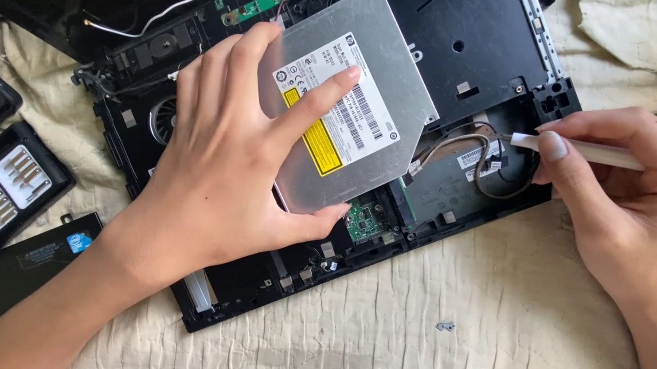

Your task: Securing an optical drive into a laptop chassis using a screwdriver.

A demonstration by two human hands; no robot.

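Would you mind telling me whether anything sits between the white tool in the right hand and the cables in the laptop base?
Nothing visible does. The white tool in the right hand points straight at the cables, while the left hand holds the silver drive off to one side.

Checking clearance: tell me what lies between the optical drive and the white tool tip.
In the head view, looped brown cables lie between the optical drive and the white tool, inside the open laptop chassis.
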